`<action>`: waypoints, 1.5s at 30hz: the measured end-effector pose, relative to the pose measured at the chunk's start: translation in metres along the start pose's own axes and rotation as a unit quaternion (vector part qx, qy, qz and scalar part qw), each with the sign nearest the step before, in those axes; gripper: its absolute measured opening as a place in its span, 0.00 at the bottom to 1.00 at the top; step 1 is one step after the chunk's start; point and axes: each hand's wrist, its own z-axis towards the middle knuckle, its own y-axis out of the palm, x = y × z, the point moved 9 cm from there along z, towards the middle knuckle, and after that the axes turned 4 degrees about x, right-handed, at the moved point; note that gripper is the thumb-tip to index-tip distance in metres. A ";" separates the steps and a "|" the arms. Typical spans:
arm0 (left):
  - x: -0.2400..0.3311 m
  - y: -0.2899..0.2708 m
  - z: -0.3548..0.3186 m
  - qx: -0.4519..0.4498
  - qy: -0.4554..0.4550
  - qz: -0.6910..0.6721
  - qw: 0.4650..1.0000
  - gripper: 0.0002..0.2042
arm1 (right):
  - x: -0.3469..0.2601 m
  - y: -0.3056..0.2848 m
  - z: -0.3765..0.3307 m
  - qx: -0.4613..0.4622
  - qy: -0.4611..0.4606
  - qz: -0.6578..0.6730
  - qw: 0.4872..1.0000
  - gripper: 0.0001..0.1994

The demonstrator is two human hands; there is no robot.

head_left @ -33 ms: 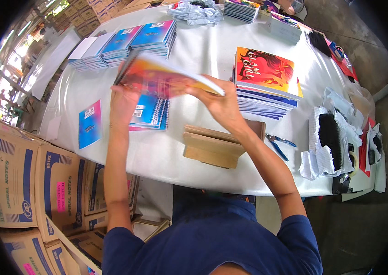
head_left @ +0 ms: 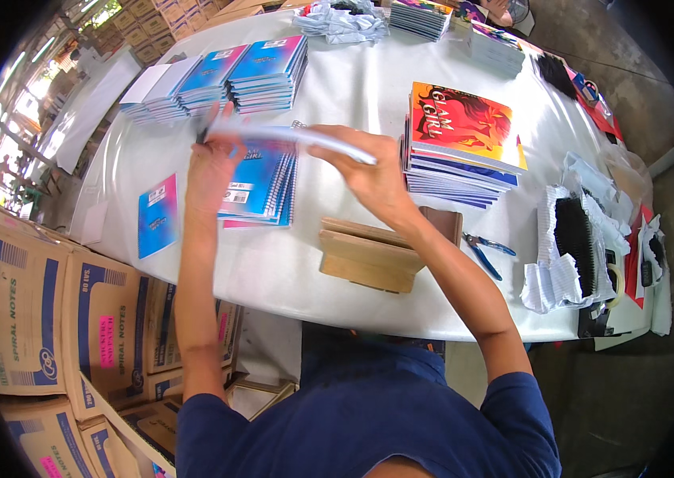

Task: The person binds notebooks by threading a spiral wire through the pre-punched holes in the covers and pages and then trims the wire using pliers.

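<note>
My two hands hold a notebook [head_left: 293,135] above the table, tilted so that it shows almost edge-on. At its left end, by a dark edge, are the fingers of my left hand [head_left: 211,171], partly blurred. My right hand [head_left: 373,171] pinches the opposite end between thumb and fingers. Below the held notebook lies a pile of blue spiral notebooks [head_left: 261,191]. A single blue-and-pink cover [head_left: 157,217] lies flat left of my left forearm. Just right of my right hand stands a stack of notebooks with a red-orange cover on top [head_left: 464,119].
A brown wooden block stand [head_left: 369,259] sits by my right forearm, with blue-handled pliers [head_left: 484,253] beside it. Blue notebook stacks [head_left: 261,68] stand at the back left. Crumpled paper around black coils [head_left: 572,247] lies at right. Cardboard boxes [head_left: 18,311] are piled at lower left.
The held notebook has turned from showing its orange-red cover to nearly edge-on. My right hand has shifted slightly left, and the fingers of my left hand have moved along the notebook's end.
</note>
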 end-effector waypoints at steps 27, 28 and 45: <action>0.010 0.071 0.010 0.053 0.027 0.586 0.808 0.30 | 0.041 -0.325 -0.065 0.279 0.193 -0.520 0.784 0.17; 0.019 0.093 0.006 0.056 0.048 0.498 0.864 0.30 | 0.033 -0.319 -0.068 0.298 0.170 -0.427 0.837 0.15; 0.054 0.188 -0.061 -0.177 -0.068 -0.090 0.978 0.26 | -0.003 -0.129 -0.185 0.244 0.030 0.004 0.969 0.09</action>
